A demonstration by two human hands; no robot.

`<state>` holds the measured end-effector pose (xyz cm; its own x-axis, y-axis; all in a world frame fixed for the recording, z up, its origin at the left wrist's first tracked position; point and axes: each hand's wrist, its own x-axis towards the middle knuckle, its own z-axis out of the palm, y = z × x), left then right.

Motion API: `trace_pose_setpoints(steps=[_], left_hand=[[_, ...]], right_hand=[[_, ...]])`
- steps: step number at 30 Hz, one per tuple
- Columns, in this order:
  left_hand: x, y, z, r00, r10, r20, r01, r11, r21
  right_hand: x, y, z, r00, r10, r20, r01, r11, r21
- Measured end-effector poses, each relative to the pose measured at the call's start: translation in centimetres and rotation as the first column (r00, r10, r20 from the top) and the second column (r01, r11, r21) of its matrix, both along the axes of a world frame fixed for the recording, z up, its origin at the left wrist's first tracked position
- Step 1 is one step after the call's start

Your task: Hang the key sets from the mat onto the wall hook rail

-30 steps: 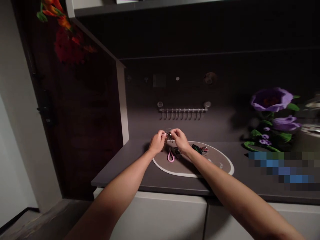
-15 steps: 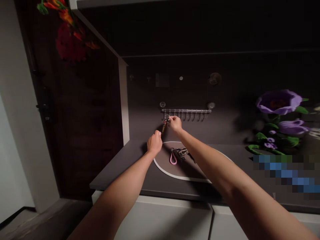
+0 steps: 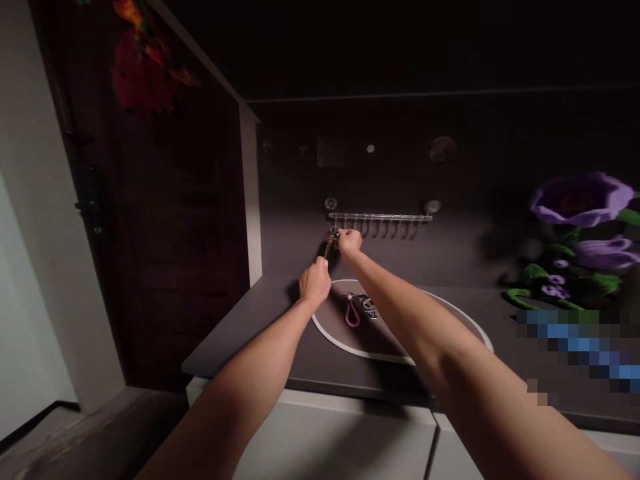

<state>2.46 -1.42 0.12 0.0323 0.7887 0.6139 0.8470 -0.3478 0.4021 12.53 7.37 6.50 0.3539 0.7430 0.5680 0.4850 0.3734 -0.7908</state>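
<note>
My right hand (image 3: 350, 244) pinches the ring end of a keychain (image 3: 328, 247), just under the left end of a clear hook rail (image 3: 380, 217) on the back wall. Lower and to the left, my left hand (image 3: 315, 281) has its fingers closed on the keychain's lower end. The ring is close to the leftmost hooks; whether it hangs on one is too small to tell. Below, a pink loop strap (image 3: 353, 315) and a bunch of metal keys (image 3: 369, 306) lie on an oval mat (image 3: 345, 343) with a white rim, partly covered by my right forearm.
Purple artificial flowers (image 3: 580, 200) stand on the right of the dark counter (image 3: 240, 333), near a blurred blue patch. A dark door (image 3: 195, 233) with a handle is at the left. White cabinet fronts (image 3: 330, 433) lie below the counter, and small fixtures are on the wall.
The view has shifted slightly, moving the rail and flowers rightward and up. Both hands still hold the keychain, and its ring is nearer the hooks. More of the keys shows on the mat.
</note>
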Motion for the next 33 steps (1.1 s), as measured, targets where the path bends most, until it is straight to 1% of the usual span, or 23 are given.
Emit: trace_pose_setpoints(steps=[3,4,7,12,16,18,22,26,30,33], left_hand=[[0.0,-0.2,0.1,1.000,0.017,-0.021,-0.017,1.000,-0.015],[0.0,-0.2,0.1,0.999,0.028,-0.025,-0.028,0.999,-0.025],[0.1,-0.2,0.1,0.998,0.049,-0.037,-0.050,0.998,-0.038],[0.1,0.1,-0.1,0.998,0.035,-0.044,-0.035,0.999,-0.015],[0.0,0.0,-0.2,0.999,0.022,-0.045,-0.022,1.000,-0.003],[0.0,0.0,-0.2,0.999,0.001,-0.045,0.000,1.000,0.007],[-0.1,0.1,-0.4,0.996,-0.082,-0.036,0.083,0.996,0.029],[0.0,0.6,-0.7,0.978,-0.204,-0.033,0.206,0.977,0.050],[0.1,1.2,-1.3,0.941,-0.336,-0.031,0.337,0.941,0.034],[0.2,1.5,-1.9,0.911,-0.409,-0.044,0.409,0.912,-0.012]], right_hand=[[-0.1,-0.6,-0.1,0.980,-0.046,-0.192,0.032,0.997,-0.076],[-0.1,-0.8,-0.2,0.976,-0.031,-0.216,0.013,0.997,-0.081],[0.2,-1.0,-0.3,0.977,0.000,-0.213,-0.016,0.997,-0.073],[1.0,-1.0,-0.3,0.989,0.033,-0.147,-0.044,0.997,-0.070],[1.4,-1.6,-0.1,0.964,0.155,-0.214,-0.181,0.977,-0.111],[1.5,-2.1,0.0,0.948,0.193,-0.254,-0.231,0.964,-0.130],[2.1,-4.0,0.1,0.931,0.220,-0.290,-0.269,0.953,-0.139],[3.0,-6.6,-0.2,0.892,0.286,-0.350,-0.353,0.924,-0.147],[4.0,-9.2,-1.7,0.872,0.313,-0.376,-0.393,0.906,-0.158],[4.7,-10.4,-3.7,0.897,0.302,-0.323,-0.374,0.907,-0.192]])
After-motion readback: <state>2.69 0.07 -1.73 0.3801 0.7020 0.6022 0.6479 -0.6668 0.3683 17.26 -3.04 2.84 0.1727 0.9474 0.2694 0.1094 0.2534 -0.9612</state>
